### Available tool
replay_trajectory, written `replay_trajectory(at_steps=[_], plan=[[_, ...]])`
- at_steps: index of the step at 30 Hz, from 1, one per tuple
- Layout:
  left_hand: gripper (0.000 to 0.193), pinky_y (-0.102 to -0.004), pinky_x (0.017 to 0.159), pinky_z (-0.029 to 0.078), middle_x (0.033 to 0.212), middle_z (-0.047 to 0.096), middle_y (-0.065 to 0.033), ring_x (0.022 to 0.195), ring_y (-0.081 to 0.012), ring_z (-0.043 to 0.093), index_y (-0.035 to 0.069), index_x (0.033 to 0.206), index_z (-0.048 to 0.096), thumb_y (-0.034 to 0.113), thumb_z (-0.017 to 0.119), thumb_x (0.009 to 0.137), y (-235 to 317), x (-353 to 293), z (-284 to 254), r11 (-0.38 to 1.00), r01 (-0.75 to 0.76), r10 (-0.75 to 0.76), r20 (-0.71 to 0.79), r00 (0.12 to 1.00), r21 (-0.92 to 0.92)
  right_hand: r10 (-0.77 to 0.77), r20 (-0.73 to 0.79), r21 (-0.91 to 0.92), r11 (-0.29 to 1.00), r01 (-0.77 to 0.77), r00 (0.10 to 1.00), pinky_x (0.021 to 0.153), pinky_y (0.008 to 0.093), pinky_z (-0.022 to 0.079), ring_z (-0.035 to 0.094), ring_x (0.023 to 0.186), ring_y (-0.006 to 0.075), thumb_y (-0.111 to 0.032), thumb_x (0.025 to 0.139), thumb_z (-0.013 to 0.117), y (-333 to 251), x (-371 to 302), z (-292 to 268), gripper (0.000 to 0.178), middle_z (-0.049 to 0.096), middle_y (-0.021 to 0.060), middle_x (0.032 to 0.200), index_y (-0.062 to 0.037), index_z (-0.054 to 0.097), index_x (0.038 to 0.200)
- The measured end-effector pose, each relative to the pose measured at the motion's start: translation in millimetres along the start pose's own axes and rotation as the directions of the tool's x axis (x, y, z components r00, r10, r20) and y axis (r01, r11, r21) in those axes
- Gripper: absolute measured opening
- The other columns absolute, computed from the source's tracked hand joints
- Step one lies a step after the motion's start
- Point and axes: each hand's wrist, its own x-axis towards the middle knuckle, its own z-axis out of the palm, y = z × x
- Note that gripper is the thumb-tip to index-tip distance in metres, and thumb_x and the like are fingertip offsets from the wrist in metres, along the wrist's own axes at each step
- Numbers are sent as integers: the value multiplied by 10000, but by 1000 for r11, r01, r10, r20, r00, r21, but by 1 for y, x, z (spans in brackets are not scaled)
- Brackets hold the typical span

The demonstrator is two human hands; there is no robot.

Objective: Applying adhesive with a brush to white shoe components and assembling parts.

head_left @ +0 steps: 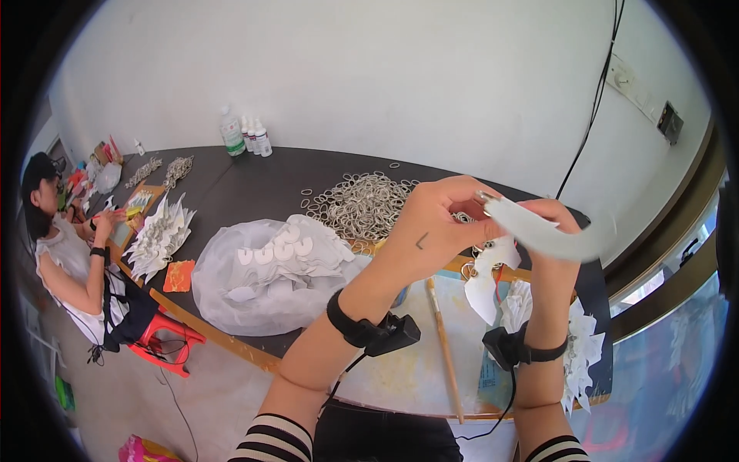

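L hand [439,223]: fingers closed w/ white curved strip [535,227] pinched at its L end, small metal bit [483,196] there. R hand [557,215] at strip's R part, fingers partly hidden, can't tell if gripping. Strip blurred, held up over counter [239,181], R of metal ring pile [362,204]. Below: wood-handled brush [444,346], white cutouts [583,346] nr R forearm [545,319]. Translucent bag [212,269] w/ white pieces [285,262] L of L forearm [312,350].

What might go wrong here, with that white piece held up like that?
The white piece, pinched in the left hand, might slip or crease.

The cable from the right wristband appears to hang near the brush, whose end reaches the table's edge; a snag could knock it off.
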Motion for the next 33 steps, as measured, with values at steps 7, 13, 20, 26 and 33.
replay_trajectory(at_steps=[7,13,20,26,33], plan=[[275,-210,579,522,893,661,-77,731,-93,634,-31,998,643,121,717,781,4,-5,4,985,126,-130,-26,991,-116,203,-57,314,933,-175,978,622,205,479,598,708,75,-41,808,656,3,-7,0,131,653,57,833,28,625,916],[171,-207,587,478,836,639,-70,684,-79,597,-11,897,617,83,703,783,1,-6,4,955,149,-154,3,988,-255,231,28,369,902,-225,973,610,200,472,583,714,65,-8,800,662,-3,-3,6,134,637,49,845,35,619,920],[138,-190,515,394,754,563,-4,608,-55,496,52,782,523,17,656,762,1,-5,13,866,174,-216,-37,976,-469,185,56,418,888,-191,981,588,191,455,561,722,51,20,795,642,5,-6,13,107,608,24,833,39,612,897],[130,-171,471,360,722,540,12,546,-41,466,72,765,523,26,644,772,3,-7,9,815,262,-290,28,957,-516,151,69,406,899,-166,986,615,198,470,571,751,56,25,799,629,5,-10,10,127,618,32,859,42,620,924],[140,-162,481,372,719,596,-1,596,-31,525,36,852,587,118,690,805,8,-8,3,952,106,-129,-62,990,-287,299,174,588,732,-343,938,683,218,481,585,808,77,-71,824,668,6,-5,3,208,634,60,931,25,609,998]])
